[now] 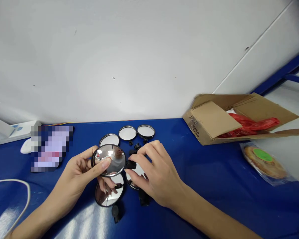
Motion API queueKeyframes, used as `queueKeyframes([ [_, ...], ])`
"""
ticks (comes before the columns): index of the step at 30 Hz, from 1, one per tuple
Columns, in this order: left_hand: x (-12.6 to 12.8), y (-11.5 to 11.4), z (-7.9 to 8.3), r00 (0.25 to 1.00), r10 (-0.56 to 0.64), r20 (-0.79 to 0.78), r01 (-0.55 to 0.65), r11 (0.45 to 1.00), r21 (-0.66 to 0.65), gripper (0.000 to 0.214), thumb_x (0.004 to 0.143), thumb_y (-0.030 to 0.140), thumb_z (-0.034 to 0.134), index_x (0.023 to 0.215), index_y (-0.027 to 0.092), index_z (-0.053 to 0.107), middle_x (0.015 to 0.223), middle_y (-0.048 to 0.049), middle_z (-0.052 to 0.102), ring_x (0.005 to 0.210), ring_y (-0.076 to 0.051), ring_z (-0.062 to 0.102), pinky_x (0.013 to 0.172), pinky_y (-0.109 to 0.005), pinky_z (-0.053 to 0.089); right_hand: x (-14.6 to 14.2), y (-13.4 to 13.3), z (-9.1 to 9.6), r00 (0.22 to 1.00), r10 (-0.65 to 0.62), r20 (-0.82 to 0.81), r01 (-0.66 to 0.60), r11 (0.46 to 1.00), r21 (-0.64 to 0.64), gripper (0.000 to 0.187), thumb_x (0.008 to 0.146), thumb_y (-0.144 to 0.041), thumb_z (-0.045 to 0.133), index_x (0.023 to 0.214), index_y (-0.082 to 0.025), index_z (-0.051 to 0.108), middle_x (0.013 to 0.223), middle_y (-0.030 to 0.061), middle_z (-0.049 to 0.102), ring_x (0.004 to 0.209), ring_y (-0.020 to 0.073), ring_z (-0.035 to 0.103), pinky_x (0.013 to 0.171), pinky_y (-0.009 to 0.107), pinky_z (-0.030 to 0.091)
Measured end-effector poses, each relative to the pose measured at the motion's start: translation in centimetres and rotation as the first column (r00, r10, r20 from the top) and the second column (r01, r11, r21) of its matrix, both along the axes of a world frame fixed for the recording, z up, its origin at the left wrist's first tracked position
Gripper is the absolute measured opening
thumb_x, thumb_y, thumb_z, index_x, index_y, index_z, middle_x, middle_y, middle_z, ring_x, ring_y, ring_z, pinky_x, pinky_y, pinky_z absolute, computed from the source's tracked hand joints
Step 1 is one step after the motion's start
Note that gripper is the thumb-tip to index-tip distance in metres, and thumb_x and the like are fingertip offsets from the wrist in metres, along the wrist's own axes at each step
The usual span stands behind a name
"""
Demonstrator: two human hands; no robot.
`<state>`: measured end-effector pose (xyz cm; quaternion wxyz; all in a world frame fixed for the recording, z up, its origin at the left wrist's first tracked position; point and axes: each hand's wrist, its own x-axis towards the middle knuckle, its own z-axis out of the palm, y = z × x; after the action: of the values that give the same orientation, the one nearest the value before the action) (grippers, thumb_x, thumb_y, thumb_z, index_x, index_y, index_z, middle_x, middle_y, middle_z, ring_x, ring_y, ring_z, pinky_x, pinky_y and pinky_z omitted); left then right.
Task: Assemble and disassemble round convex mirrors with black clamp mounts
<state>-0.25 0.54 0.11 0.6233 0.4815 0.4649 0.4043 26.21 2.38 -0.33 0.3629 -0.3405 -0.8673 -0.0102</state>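
Note:
My left hand [81, 172] grips a round convex mirror [109, 160] by its rim, face towards me, just above the blue table [209, 179]. My right hand [151, 172] pinches a small black fitting [130, 164] at the mirror's right edge. Below the held mirror lies another round mirror [109, 194] with a black stalk [116, 212]. Three more round mirrors lie further back: one [109, 139], a second [127, 133] and a third [146, 131], with small black parts [137, 146] among them.
An open cardboard box [214, 122] with red plastic [249, 124] inside sits at the right. A wrapped flat pastry [264, 161] lies beside it. At the left are a white mouse [26, 146], a white cable [20, 189] and a white box [0, 129]. A white wall stands behind.

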Motion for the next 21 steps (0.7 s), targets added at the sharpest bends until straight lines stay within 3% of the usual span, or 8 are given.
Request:
queueKeyframes([
  [7,0.5,-0.2,0.0,1.0,0.002,0.02,-0.001,0.999,-0.041,0.025,0.103,0.045,0.091,0.106,0.023,0.079,0.072,-0.0035,0.087,0.056,-0.021,0.08,0.058,-0.027,0.067,-0.3,0.1,-0.3,0.999,0.01,0.036,-0.012,0.998,0.063,0.018,0.12,-0.017,0.059,0.12,-0.01,0.076,0.104,0.0115,0.07,0.095,0.0247,0.053,0.083,0.038,0.053],
  [11,1.0,-0.4,0.1,1.0,0.006,0.017,-0.006,0.999,-0.033,0.023,0.096,0.037,0.098,0.104,0.022,0.081,0.07,-0.002,0.085,0.058,-0.019,0.079,0.061,-0.024,0.065,-0.2,0.1,-0.3,0.997,0.048,0.06,-0.052,0.997,0.058,0.018,0.121,-0.027,0.065,0.114,-0.014,0.076,0.102,0.01,0.068,0.094,0.0241,0.054,0.081,0.037,0.052],
  [15,1.4,-0.6,0.8,0.998,0.044,-0.036,-0.045,0.999,-0.017,0.028,0.097,0.047,0.097,0.101,0.023,0.081,0.068,-0.0016,0.085,0.058,-0.018,0.077,0.061,-0.023,0.062,-0.1,0.0,0.0,0.99,0.069,0.126,-0.08,0.993,0.085,0.021,0.119,-0.029,0.071,0.103,-0.015,0.073,0.097,0.008,0.066,0.089,0.0228,0.052,0.079,0.037,0.051],
  [21,1.0,-0.5,0.6,0.996,-0.084,-0.024,0.084,0.996,-0.026,0.022,0.097,0.038,0.096,0.105,0.024,0.079,0.072,-0.0037,0.087,0.062,-0.021,0.077,0.062,-0.025,0.06,0.9,0.7,1.2,0.969,0.187,0.159,-0.187,0.982,-0.011,0.026,0.122,-0.025,0.062,0.1,-0.017,0.073,0.1,0.006,0.067,0.091,0.0204,0.051,0.082,0.034,0.051],
])
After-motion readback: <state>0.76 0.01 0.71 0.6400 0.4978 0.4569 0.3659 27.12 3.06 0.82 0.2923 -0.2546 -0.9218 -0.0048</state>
